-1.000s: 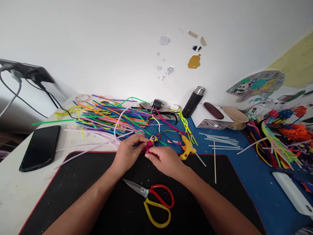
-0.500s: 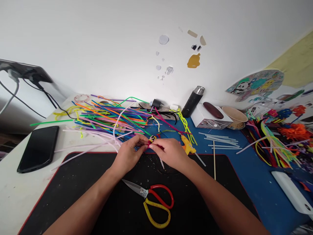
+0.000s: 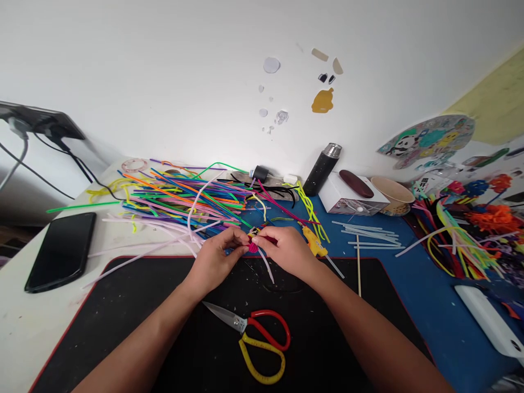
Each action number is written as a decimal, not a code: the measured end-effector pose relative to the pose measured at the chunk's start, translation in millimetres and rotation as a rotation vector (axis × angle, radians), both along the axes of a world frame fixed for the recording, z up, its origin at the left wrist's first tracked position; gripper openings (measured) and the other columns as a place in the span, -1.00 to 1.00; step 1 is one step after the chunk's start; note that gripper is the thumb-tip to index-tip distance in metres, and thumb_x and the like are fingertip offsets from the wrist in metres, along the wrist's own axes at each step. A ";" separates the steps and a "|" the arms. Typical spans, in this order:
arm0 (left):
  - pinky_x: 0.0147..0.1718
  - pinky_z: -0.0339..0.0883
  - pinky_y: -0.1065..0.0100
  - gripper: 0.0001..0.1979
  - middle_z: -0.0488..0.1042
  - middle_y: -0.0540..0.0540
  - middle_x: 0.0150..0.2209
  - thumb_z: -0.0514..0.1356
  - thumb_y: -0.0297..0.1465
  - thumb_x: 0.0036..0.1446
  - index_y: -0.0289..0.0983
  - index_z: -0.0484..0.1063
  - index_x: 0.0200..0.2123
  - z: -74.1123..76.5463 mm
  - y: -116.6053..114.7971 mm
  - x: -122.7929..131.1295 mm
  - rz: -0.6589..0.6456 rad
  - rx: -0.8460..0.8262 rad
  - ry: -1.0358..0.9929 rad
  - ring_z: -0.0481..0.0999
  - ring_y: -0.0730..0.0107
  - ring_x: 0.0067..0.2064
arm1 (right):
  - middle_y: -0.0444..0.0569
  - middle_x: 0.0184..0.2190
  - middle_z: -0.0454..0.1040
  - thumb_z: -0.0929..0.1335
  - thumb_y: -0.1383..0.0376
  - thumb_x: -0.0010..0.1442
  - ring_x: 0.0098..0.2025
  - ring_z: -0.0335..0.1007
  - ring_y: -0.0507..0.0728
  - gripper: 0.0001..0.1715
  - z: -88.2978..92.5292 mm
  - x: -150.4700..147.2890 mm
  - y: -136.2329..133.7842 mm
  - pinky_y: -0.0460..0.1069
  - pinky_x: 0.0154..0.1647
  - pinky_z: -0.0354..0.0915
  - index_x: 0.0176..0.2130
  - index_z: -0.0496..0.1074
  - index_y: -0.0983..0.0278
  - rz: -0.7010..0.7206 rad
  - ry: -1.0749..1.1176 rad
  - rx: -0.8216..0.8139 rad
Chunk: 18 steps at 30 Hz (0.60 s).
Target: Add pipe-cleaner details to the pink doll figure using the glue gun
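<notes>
A small magenta pipe-cleaner piece (image 3: 253, 246) with a yellow and dark part behind it is pinched between both hands above the black mat's back edge. My left hand (image 3: 216, 256) grips its left side with thumb and fingers. On the right side, my right hand (image 3: 286, 252) holds it, fingers bent together. A pale lilac strand (image 3: 268, 266) hangs from the piece down toward the mat. Scissors (image 3: 245, 326) with one red and one yellow handle lie on the black mat (image 3: 221, 360) between my forearms. The finer shape of the piece is partly hidden by my fingers.
Colourful pipe cleaners (image 3: 184, 199) are heaped behind my left hand. A yellow glue gun (image 3: 313, 241), glue sticks (image 3: 370, 236), a black flask (image 3: 323, 170) and a white box (image 3: 344, 196) stand or lie at the right. A phone (image 3: 61, 248) lies far left.
More of the magenta piece shows between my fingers, slightly lower. My right fingers have shifted on it, and the lilac strand hangs a little farther left at its tip.
</notes>
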State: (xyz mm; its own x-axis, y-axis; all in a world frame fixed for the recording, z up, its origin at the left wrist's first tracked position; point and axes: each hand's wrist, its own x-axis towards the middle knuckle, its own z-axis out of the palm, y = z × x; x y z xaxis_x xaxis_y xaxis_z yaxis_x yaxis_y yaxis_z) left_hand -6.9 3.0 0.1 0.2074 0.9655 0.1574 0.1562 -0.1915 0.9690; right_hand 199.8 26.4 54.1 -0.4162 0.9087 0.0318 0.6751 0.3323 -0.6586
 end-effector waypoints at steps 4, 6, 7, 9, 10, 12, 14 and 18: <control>-0.13 0.49 0.26 -0.91 0.59 -0.01 -0.29 0.35 -0.38 0.18 -0.21 0.50 -0.25 3.8 -0.7 1.3 -0.013 -0.076 -0.131 0.62 0.30 -0.22 | -0.20 -0.60 0.41 0.36 0.12 0.41 -0.52 0.28 0.02 -0.61 -9.5 3.6 3.1 -0.07 -0.43 0.10 -0.41 0.50 0.25 -0.022 0.154 -0.156; -0.17 0.50 0.29 -0.86 0.57 -0.01 -0.31 0.39 -0.36 0.15 -0.22 0.50 -0.27 6.6 -1.1 1.8 -0.025 -0.113 -0.209 0.60 0.32 -0.24 | -0.20 -0.61 0.40 0.35 0.08 0.40 -0.56 0.23 0.00 -0.57 -14.4 3.8 3.6 -0.08 -0.47 0.10 -0.44 0.46 0.25 -0.022 0.242 -0.254; -0.19 0.50 0.30 -0.84 0.56 -0.01 -0.32 0.41 -0.35 0.13 -0.23 0.51 -0.28 7.9 -1.2 2.0 -0.029 -0.129 -0.245 0.59 0.33 -0.26 | -0.21 -0.60 0.39 0.35 0.06 0.39 -0.58 0.20 -0.01 -0.56 -16.8 3.3 3.5 -0.09 -0.50 0.09 -0.44 0.44 0.25 -0.023 0.291 -0.309; -0.21 0.51 0.32 -0.79 0.56 -0.01 -0.33 0.45 -0.32 0.09 -0.24 0.51 -0.30 10.0 -1.2 2.5 -0.034 -0.158 -0.307 0.59 0.35 -0.27 | -0.21 -0.61 0.39 0.35 0.00 0.37 -0.63 0.15 -0.03 -0.53 -21.7 0.9 2.2 -0.09 -0.56 0.05 -0.43 0.43 0.25 -0.036 0.384 -0.414; -0.22 0.51 0.32 -0.76 0.56 -0.01 -0.33 0.47 -0.30 0.07 -0.24 0.51 -0.30 10.7 -1.0 2.8 -0.035 -0.172 -0.333 0.59 0.35 -0.28 | -0.21 -0.62 0.39 0.36 -0.03 0.36 -0.65 0.13 -0.03 -0.51 -24.5 -1.0 1.1 -0.09 -0.59 0.03 -0.43 0.42 0.25 -0.044 0.424 -0.457; -0.22 0.53 0.31 -0.72 0.56 -0.02 -0.34 0.50 -0.26 0.04 -0.24 0.51 -0.31 11.6 -0.5 3.4 -0.029 -0.192 -0.376 0.59 0.35 -0.29 | -0.20 -0.63 0.38 0.37 -0.10 0.32 -0.67 0.11 -0.04 -0.46 -31.0 -5.7 -2.0 -0.09 -0.62 0.01 -0.45 0.39 0.25 -0.062 0.489 -0.507; -0.23 0.53 0.31 -0.68 0.56 -0.01 -0.36 0.52 -0.23 0.01 -0.24 0.50 -0.32 11.9 0.1 3.8 -0.005 -0.200 -0.401 0.59 0.34 -0.30 | -0.20 -0.62 0.39 0.37 -0.15 0.29 -0.68 0.10 -0.05 -0.44 -38.9 -11.1 -6.0 -0.09 -0.63 0.00 -0.43 0.39 0.25 -0.080 0.564 -0.546; -0.26 0.54 0.30 -0.65 0.55 -0.01 -0.35 0.52 -0.20 0.00 -0.24 0.49 -0.32 11.3 1.2 3.0 0.067 -0.192 -0.390 0.58 0.34 -0.31 | -0.21 -0.65 0.35 0.36 -0.24 0.27 -0.70 0.05 -0.04 -0.38 -54.3 -20.7 -15.2 -0.09 -0.65 -0.03 -0.43 0.38 0.23 -0.126 0.626 -0.545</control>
